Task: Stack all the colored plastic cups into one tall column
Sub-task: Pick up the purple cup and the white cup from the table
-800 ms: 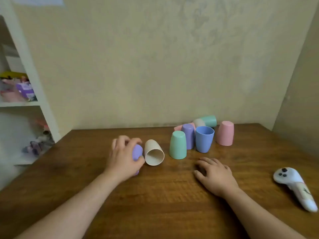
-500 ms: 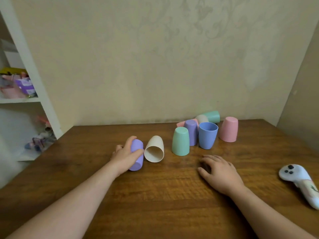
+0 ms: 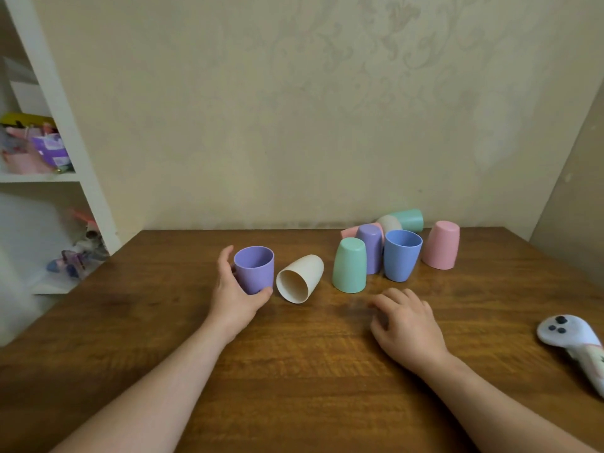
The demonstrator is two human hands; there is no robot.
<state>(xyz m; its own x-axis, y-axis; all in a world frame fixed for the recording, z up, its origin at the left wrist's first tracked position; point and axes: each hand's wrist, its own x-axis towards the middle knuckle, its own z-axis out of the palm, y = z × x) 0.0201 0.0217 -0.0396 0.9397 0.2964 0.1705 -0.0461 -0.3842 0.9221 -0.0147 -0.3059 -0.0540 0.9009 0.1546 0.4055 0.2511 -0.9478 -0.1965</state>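
My left hand [image 3: 233, 297] grips a purple cup [image 3: 255, 268] that stands upright, mouth up, on the wooden table [image 3: 294, 371]. Right beside it a cream cup [image 3: 302, 276] lies on its side with its mouth toward me. Further right stand an upside-down green cup [image 3: 349, 264], an upside-down purple cup [image 3: 371, 246], an upright blue cup [image 3: 401, 255] and an upside-down pink cup [image 3: 442, 245]. Behind them lie a beige cup [image 3: 388, 223], a green cup [image 3: 408, 220] and a partly hidden pink cup [image 3: 349, 231]. My right hand [image 3: 407, 322] rests flat on the table, holding nothing.
A white game controller [image 3: 568, 341] lies at the table's right edge. A white shelf unit [image 3: 65, 125] with clutter stands to the left of the table. Walls close the table off at the back and right.
My left hand has turned the purple cup from lying on its side to standing upright with its mouth up. My right hand has stayed resting on the table.
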